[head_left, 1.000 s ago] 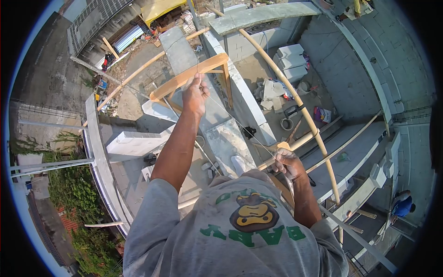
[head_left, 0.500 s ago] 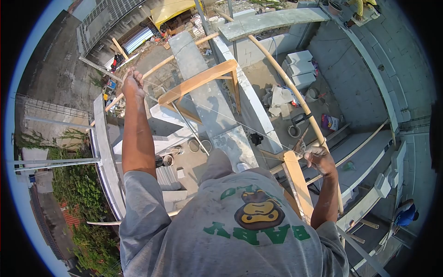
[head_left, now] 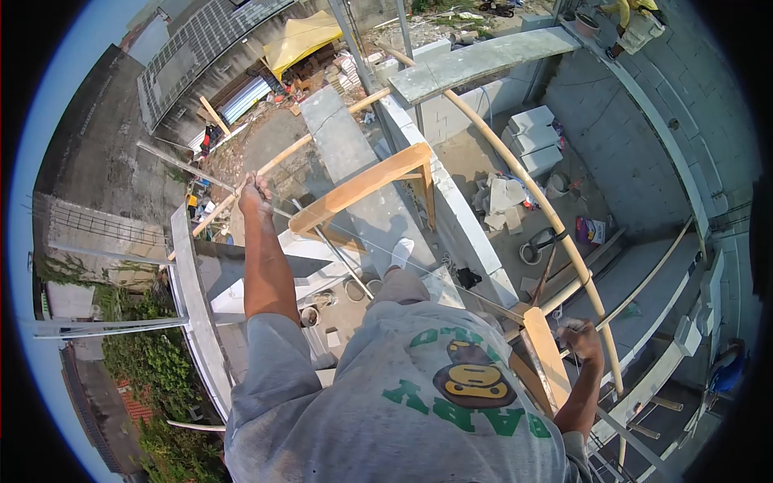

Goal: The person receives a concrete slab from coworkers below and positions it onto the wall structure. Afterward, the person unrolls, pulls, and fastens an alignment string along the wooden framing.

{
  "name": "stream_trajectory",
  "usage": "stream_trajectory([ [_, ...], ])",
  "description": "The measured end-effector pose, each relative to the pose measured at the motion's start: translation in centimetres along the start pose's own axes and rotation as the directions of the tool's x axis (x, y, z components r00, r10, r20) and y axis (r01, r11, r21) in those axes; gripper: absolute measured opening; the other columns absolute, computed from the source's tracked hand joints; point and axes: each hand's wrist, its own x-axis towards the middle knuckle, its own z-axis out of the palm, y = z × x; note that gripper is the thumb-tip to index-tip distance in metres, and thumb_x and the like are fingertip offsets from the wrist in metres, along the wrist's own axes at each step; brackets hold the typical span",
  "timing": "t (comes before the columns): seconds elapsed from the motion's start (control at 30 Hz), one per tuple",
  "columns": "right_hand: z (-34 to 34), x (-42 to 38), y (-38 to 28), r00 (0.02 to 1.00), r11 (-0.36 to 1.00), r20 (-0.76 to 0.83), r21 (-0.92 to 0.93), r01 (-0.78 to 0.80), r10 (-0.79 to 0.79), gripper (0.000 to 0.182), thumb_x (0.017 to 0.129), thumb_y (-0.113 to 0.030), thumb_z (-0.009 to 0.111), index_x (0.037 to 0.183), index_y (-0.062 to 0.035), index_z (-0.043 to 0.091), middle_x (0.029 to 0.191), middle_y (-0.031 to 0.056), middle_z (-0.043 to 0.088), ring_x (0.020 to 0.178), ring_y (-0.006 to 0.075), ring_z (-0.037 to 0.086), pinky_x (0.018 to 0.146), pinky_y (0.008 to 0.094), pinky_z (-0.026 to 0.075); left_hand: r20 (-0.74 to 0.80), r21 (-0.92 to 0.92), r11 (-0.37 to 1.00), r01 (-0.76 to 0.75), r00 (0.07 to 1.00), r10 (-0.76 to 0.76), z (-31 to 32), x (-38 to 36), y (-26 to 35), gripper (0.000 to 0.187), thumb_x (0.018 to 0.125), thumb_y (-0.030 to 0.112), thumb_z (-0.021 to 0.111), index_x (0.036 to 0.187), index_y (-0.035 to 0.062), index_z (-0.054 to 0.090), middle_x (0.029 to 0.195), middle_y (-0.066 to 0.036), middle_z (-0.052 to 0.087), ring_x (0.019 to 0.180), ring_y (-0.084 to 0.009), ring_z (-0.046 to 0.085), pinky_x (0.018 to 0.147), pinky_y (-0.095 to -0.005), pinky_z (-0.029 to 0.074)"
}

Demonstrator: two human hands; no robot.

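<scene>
A thin pale string (head_left: 378, 244) runs taut across the space in front of me. My left hand (head_left: 255, 193), arm stretched forward, is closed on its far end, near a bamboo pole. On the right, my right hand (head_left: 581, 340) is closed on the string's other end, beside a wooden trestle (head_left: 546, 346); its fingertips are partly hidden. Between my hands stands another wooden trestle (head_left: 362, 185), its top beam tilted and the string passing close by. A metal rod (head_left: 334, 249) slants beneath it.
My white shoe (head_left: 402, 253) is on a grey plank walkway (head_left: 342, 133) high above the floor. Bamboo poles (head_left: 511, 149) cross around me. A block wall (head_left: 471, 221) runs alongside. White blocks (head_left: 535, 137) lie below. Another person (head_left: 640, 24) is at the upper right.
My right hand has moved down and outward, away from the right trestle's end. My left hand keeps its grip while the view shifts. My shoe now shows farther forward on the planks.
</scene>
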Motion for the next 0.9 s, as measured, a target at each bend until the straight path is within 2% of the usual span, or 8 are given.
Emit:
stream_trajectory([
  [0.13,2.5,1.8,2.1,0.994,0.997,-0.07,0.0,-0.079,0.079,0.013,0.075,-0.012,0.057,0.075,-0.0012,0.064,0.054,0.0027,0.055,0.047,0.0091,0.05,0.046,0.0228,0.04,0.079,0.161,0.982,0.098,0.991,-0.112,4.5,7.4,-3.0,0.023,0.088,0.032,0.05,0.097,0.0144,0.061,0.072,0.006,0.056,0.06,-0.0054,0.051,0.051,-0.0189,0.038],
  [0.17,3.0,2.3,2.3,0.984,0.983,-0.083,-0.092,-0.162,0.155,0.012,0.074,-0.01,0.057,0.075,-0.0006,0.065,0.057,0.0037,0.058,0.051,0.0113,0.054,0.051,0.0246,0.044,0.081,0.212,0.968,0.13,0.985,-0.15,5.0,8.7,-3.8,0.022,0.088,0.032,0.05,0.098,0.0145,0.06,0.072,0.006,0.056,0.06,-0.0054,0.051,0.051,-0.0188,0.037],
  [0.27,5.1,3.3,1.3,0.961,0.934,-0.074,-0.227,-0.275,0.265,0.012,0.073,-0.01,0.058,0.074,-0.0008,0.066,0.061,0.004,0.061,0.055,0.0116,0.057,0.055,0.0248,0.045,0.086,0.252,0.947,0.201,0.97,-0.229,9.4,11.4,-5.0,0.021,0.088,0.029,0.049,0.098,0.0143,0.06,0.072,0.006,0.056,0.061,-0.0053,0.052,0.051,-0.019,0.037],
  [0.4,5.2,4.0,0.5,0.924,0.86,-0.183,-0.341,-0.379,0.335,0.011,0.071,-0.01,0.059,0.071,-0.0015,0.066,0.06,0.0042,0.061,0.057,0.0113,0.057,0.058,0.0254,0.045,0.102,0.247,0.945,0.213,0.964,-0.244,14.1,16.5,-5.2,0.019,0.088,0.026,0.048,0.098,0.0138,0.06,0.075,0.005,0.056,0.063,-0.0061,0.053,0.051,-0.0191,0.038],
  [0.43,4.0,4.1,5.5,0.923,0.852,-0.252,-0.371,-0.369,0.29,0.01,0.07,-0.009,0.059,0.069,-0.0017,0.066,0.06,0.0043,0.061,0.057,0.0112,0.057,0.057,0.0263,0.045,0.105,0.242,0.948,0.208,0.965,-0.239,14.8,18.1,-5.0,0.019,0.088,0.026,0.048,0.097,0.0137,0.06,0.076,0.004,0.057,0.064,-0.0064,0.053,0.051,-0.019,0.038],
  [0.63,3.8,3.5,1.7,0.831,0.842,-0.511,-0.331,-0.427,0.22,0.016,0.071,-0.002,0.049,0.062,-0.0002,0.062,0.055,0.0097,0.059,0.054,0.017,0.059,0.052,0.0298,0.045,0.111,0.193,0.975,0.112,0.985,-0.135,20.6,24.9,0.0,0.02,0.087,0.027,0.051,0.1,0.0138,0.06,0.081,0.002,0.058,0.066,-0.0082,0.054,0.051,-0.0187,0.039],
  [0.73,3.4,3.2,2.3,0.803,0.812,-0.593,-0.441,-0.383,0.056,0.022,0.069,-0.004,0.044,0.055,-0.0025,0.06,0.052,0.0084,0.058,0.048,0.0188,0.056,0.05,0.03,0.044,0.138,0.259,0.963,0.075,0.984,-0.114,23.7,26.5,2.8,0.022,0.087,0.029,0.052,0.101,0.0145,0.06,0.083,0.003,0.059,0.067,-0.0078,0.054,0.053,-0.0198,0.039],
  [0.9,3.8,3.6,1.8,0.7,0.832,-0.714,-0.379,-0.405,0.015,0.016,0.066,-0.007,0.05,0.055,-0.0023,0.059,0.053,0.0104,0.057,0.054,0.0224,0.058,0.055,0.033,0.045,0.22,0.32,0.947,0.023,0.97,-0.098,26.5,26.7,4.1,0.022,0.087,0.031,0.052,0.1,0.0157,0.061,0.079,0.007,0.057,0.064,-0.0042,0.05,0.056,-0.0197,0.038],
])
